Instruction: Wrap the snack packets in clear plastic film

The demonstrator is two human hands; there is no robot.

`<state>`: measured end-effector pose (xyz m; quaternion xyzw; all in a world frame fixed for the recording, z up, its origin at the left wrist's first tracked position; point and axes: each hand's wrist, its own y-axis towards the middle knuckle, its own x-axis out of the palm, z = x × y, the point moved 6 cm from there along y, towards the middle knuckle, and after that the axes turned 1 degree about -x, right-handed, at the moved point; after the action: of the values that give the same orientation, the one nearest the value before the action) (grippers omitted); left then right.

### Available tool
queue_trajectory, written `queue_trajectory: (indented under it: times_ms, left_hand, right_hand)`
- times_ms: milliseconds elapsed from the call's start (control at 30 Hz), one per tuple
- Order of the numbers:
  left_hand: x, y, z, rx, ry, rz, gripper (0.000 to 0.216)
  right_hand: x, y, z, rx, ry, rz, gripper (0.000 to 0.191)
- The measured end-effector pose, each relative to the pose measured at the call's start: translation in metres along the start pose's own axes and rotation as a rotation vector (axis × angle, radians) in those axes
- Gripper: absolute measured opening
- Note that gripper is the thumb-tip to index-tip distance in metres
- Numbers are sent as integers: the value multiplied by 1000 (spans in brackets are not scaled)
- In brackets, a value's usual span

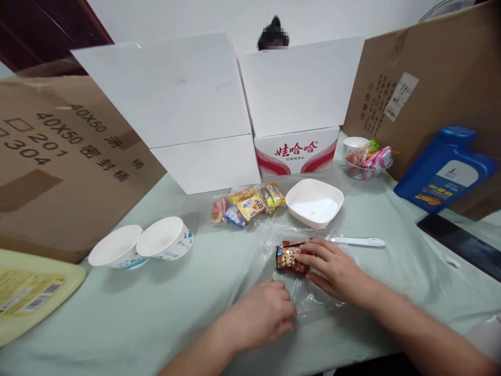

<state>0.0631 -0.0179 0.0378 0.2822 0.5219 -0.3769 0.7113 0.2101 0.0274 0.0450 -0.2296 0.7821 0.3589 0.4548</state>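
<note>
Near the frame's centre, the right hand [332,271] pinches a brown cookie packet [288,257] lying on a clear plastic bag [313,297] on the tabletop [156,313], while the left hand [266,313], loosely clenched, pins the bag's edge; the slick film could slide or bunch, letting the packet slip.

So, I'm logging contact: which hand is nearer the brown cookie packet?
Right. The right hand has its fingers on the brown cookie packet; the left hand rests below it on the clear plastic bag.
</note>
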Motion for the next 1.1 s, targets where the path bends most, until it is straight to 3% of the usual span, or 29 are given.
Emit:
queue_trajectory:
  times_ms: [100, 200, 300, 400, 533, 633, 800, 900, 1000, 1100]
  left_hand:
    - [-5, -1, -5, -29, -146, 24, 9]
    - [-17, 0, -29, -180, -152, 265, 7]
    - [-18, -2, -49, -321, -60, 347, 31]
    - [-9, -4, -58, -397, -37, 259, 54]
    - [-2, -7, -61, -460, -66, 196, 72]
    - [-2, -6, -59, -449, -93, 188, 89]
    - [-4, -9, -60, -568, -86, 19, 113]
    - [-7, -12, -56, -560, -16, -89, 103]
    - [-14, -18, -51, -552, 23, -145, 88]
    - [-21, -24, -49, -541, -12, -165, 79]
  right_hand:
    - [19, 6, 7, 32, -54, -43, 55]
    - [26, 8, 11, 78, -58, -50, 61]
    - [23, 7, 14, 109, -48, -19, 53]
    - [21, 5, 15, 132, -70, -6, 49]
    - [30, 9, 10, 99, -157, -48, 60]
    - [32, 13, 7, 80, -187, -50, 50]
    - [3, 5, 19, 110, 7, -9, 33]
    - [-30, 2, 37, 163, 156, 118, 30]
    - [-60, 10, 62, 236, 181, 346, 31]
    - [-67, 25, 91, 329, 70, 468, 33]
